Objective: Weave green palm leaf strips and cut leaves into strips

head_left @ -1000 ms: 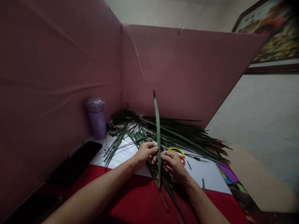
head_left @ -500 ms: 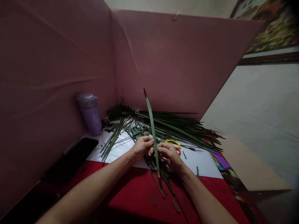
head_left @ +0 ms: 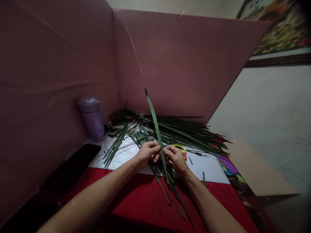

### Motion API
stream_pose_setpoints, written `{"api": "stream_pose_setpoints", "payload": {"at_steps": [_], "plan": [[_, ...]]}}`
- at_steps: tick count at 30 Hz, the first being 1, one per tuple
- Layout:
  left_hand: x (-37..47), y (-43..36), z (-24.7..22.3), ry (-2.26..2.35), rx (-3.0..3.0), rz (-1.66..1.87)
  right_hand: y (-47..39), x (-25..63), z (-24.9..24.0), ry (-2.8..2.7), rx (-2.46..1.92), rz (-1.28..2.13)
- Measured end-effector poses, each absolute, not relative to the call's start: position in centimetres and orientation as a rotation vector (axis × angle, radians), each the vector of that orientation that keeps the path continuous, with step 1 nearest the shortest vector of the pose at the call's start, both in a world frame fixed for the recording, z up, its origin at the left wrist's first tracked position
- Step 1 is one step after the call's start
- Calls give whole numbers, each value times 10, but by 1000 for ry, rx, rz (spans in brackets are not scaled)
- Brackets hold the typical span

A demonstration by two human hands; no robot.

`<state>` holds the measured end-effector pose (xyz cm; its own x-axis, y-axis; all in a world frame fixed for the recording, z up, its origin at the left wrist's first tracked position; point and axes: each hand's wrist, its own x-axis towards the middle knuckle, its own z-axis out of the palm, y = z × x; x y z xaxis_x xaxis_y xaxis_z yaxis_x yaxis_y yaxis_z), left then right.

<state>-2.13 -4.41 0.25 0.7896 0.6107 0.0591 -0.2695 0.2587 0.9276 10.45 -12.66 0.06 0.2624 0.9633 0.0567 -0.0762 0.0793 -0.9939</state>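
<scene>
Left of the held leaf (head_left: 155,118), a lidded tumbler (head_left: 93,125) hides its contents.

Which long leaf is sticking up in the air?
The dark-tipped leaf, rising between the left hand and the right hand; the long leaves piled behind are lying down.

Long, flat green leaf strip (head_left: 157,132) tilted
Its dark tip (head_left: 146,92) has been leaned leftward from near upright; the view has been lowered slightly.
</scene>
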Motion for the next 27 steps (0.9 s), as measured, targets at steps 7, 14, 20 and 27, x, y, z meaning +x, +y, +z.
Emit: {"api": "stream_pose_setpoints", "payload": {"at_steps": [7,14,20,27], "plan": [[-21,-47,3,321,1168,610,-130,101,-1,-1222,-1332,572],[-21,-56,10,380,1260,688,-140,90,3,-1591,-1479,-150],[-22,-54,12,379,1282,685,-139,88,2,-1525,-1461,-54],[-22,-53,10,357,1200,662,-141,84,5,-1397,-1366,325]]}}
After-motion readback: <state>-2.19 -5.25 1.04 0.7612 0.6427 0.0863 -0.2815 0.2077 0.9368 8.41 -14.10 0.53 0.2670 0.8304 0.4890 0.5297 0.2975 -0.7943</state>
